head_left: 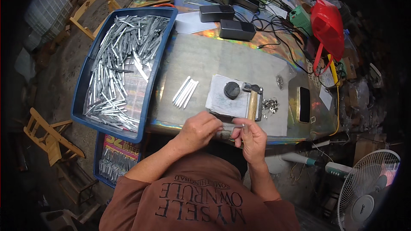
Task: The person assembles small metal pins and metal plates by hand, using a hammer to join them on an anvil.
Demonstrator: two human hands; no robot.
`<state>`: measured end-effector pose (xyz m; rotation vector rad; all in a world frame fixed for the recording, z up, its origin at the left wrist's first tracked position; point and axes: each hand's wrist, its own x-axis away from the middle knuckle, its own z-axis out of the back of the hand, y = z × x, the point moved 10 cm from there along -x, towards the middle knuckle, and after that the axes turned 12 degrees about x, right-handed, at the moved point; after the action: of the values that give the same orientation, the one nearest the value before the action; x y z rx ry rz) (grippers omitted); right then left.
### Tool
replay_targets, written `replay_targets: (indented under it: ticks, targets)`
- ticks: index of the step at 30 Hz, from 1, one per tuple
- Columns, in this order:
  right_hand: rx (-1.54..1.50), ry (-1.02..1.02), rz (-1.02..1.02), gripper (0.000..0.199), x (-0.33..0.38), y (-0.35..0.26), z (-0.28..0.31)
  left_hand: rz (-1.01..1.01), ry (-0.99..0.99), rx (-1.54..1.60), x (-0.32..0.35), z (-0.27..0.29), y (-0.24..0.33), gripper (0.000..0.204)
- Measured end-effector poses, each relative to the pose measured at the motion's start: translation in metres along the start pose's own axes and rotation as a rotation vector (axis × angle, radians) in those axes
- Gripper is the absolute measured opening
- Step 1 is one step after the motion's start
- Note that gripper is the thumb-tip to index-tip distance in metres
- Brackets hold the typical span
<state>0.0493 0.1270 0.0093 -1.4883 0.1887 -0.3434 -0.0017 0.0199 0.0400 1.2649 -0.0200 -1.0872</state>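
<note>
My left hand (200, 129) is closed in a pinch at the table's front edge, around one end of a slim silver metal piece (229, 126). My right hand (250, 139) pinches at the other end with thumb and bent fingers; its exact grip is partly hidden. Just beyond the hands lies a stack of white paper sheets (216, 95) on a dark block, bearing a round black lid-like piece (231, 90). A small tool with a wooden handle (252, 105) lies along the stack's right side. Several slim silver pieces (186, 92) rest in a row left of it.
A blue tray (147, 102) heaped with silver pieces overhangs the table's left; a second blue box (97, 162) sits below. Small metal bits (270, 106), a phone (303, 105), black adapters (236, 30) with cables and a red bag (327, 30) lie rightward and behind. A fan (364, 196) stands lower right.
</note>
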Motion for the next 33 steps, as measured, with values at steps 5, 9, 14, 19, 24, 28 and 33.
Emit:
replay_targets:
  ticks: [5, 9, 14, 19, 24, 28, 33]
  targets:
    - [-0.057, 0.097, 0.069, 0.027, 0.007, -0.005, 0.016, 0.185, 0.236, -0.293, 0.015, 0.056, -0.036, 0.011]
    - [-0.026, 0.125, 0.057, 0.024, 0.011, 0.0, 0.026, 0.324, 0.24, -0.474, 0.025, 0.071, -0.063, 0.009]
    - [0.013, 0.126, 0.054, 0.023, 0.012, 0.0, 0.023, 0.448, 0.217, -0.639, 0.032, 0.072, -0.087, 0.008]
    - [-0.011, 0.113, 0.056, 0.023, 0.011, 0.002, 0.021, 0.427, 0.205, -0.679, 0.032, 0.072, -0.089, 0.011]
    - [-0.01, 0.11, 0.05, 0.023, 0.01, 0.0, 0.022, 0.354, 0.255, -0.557, 0.027, 0.082, -0.061, 0.009]
    - [0.002, 0.105, 0.074, 0.022, 0.011, 0.0, 0.025, 0.293, 0.379, -0.479, 0.014, 0.127, -0.032, 0.009]
    - [0.022, 0.1, 0.066, 0.022, 0.011, 0.003, 0.024, 0.508, 0.151, -0.684, 0.011, 0.184, -0.085, 0.013]
